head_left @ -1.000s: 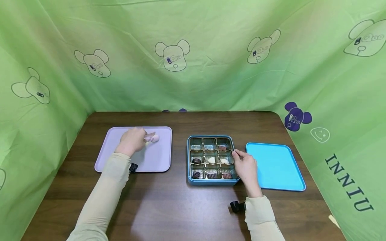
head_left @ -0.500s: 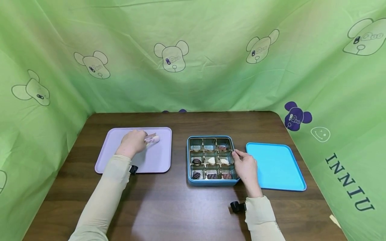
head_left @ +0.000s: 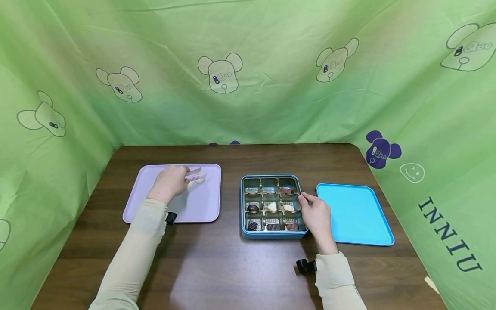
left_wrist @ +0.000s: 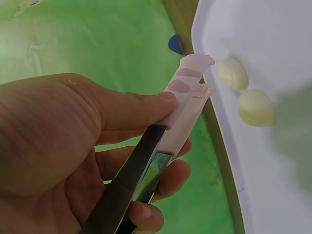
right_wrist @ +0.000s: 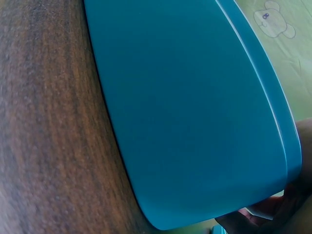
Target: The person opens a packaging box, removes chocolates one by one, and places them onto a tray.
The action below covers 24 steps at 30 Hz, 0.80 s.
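Observation:
My left hand [head_left: 168, 183] holds tongs with metal arms [left_wrist: 124, 183] and pale pink tips [left_wrist: 187, 83], thumb on one side and fingers curled on the other. The tips stand slightly apart over the lilac tray [head_left: 205, 209]. Just beyond them lie two cream-white chocolates [left_wrist: 257, 107] on the tray; they look apart from the tips in the left wrist view. My right hand [head_left: 317, 217] grips the right rim of a blue box [head_left: 273, 235], thumb on top. Its fingers are partly hidden behind the wall in the right wrist view.
Inside the box, a gold divided insert [head_left: 263, 211] holds several dark, white and brown chocolates. A bright blue lid or tray [head_left: 360, 215] lies right of the box. Green printed cloth [head_left: 271, 107] surrounds the brown wooden table [head_left: 232, 267].
The tongs' tips have shifted slightly at the chocolates and now look a little farther apart. Both hands, the box and the tray are otherwise nearly still.

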{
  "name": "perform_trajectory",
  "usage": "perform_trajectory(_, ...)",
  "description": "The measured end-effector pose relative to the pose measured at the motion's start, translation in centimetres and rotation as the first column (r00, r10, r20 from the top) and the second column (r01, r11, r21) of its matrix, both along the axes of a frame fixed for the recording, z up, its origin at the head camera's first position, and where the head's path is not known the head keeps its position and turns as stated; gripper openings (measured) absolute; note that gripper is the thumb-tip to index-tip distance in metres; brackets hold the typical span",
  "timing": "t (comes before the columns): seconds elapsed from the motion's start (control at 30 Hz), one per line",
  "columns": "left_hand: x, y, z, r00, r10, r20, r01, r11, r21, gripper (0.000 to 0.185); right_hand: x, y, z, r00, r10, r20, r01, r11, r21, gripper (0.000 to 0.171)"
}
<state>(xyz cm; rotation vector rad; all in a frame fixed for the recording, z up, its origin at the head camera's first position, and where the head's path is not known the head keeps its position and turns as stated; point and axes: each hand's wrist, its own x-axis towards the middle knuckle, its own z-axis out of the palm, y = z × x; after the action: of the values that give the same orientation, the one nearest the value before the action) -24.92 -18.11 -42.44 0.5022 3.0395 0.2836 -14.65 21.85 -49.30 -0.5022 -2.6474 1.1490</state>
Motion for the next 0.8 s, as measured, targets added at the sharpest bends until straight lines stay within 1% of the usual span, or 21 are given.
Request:
perform_trajectory(0.17,0.2,0.4,0.5,1.000,-0.013,-0.028,0.014,1.000,0.021,0.025,0.0,0.0,0.0,1.000,0.003,0.004,-0.003,1.000,0.001,0.037)
perform_trajectory(0.37,0.6,2.1,1.9,0.998,-0.042,-0.047,0.045,0.997,0.057,0.030,-0.1,0.1,0.0,1.000,0.005,0.013,-0.005,1.000,-0.002,0.038)
perform_trajectory(0.53,0.9,4.0,3.3,0.992,-0.095,-0.081,0.100,0.993,0.058,0.030,0.0,0.1,0.1,1.000,0.010,0.007,-0.010,1.000,0.004,0.038)
perform_trajectory(0.6,0.9,4.9,3.9,0.987,-0.127,-0.095,0.133,0.990,0.049,0.028,0.0,0.1,0.2,1.000,0.010,0.008,-0.010,1.000,0.001,0.038)
perform_trajectory(0.8,0.7,7.9,5.2,0.971,-0.206,-0.124,0.208,0.978,0.007,0.024,0.1,0.1,0.2,1.000,0.008,0.021,-0.008,1.000,-0.003,0.039)
